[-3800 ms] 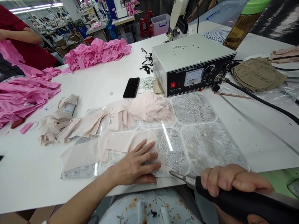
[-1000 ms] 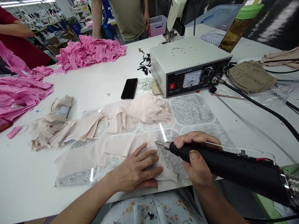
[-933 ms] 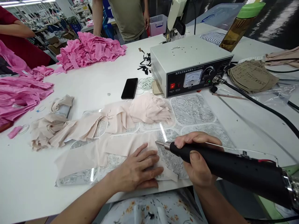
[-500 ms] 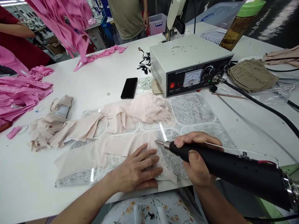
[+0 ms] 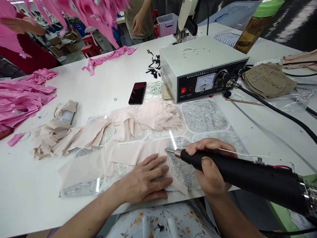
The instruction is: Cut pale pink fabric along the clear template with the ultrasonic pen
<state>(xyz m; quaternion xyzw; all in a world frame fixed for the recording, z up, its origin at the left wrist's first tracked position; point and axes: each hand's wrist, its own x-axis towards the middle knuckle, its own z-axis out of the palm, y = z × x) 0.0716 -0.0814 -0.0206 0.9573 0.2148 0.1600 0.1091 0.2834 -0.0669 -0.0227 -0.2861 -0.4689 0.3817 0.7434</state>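
Note:
My left hand (image 5: 145, 180) lies flat, fingers spread, pressing a pale beige fabric piece (image 5: 133, 152) onto a scratched clear cutting plate (image 5: 218, 138). My right hand (image 5: 210, 165) is wrapped round a black hand-held cutting tool (image 5: 242, 177). Its metal tip (image 5: 170, 151) touches the right edge of the fabric just above my left fingers. More beige fabric pieces (image 5: 153, 115) lie heaped behind on the plate.
A grey control box (image 5: 200, 67) with a dial stands behind, its black cable (image 5: 274, 110) running right. A phone (image 5: 137, 93) and white rings lie beside it. Pink fabric (image 5: 22, 99) is piled at left. A person lifts pink cloth (image 5: 94, 13) at the far side.
My right hand brought the tool from the table's front edge up to the fabric's right edge. A person across the table lifted the pink fabric pile off the table; a few strips remain.

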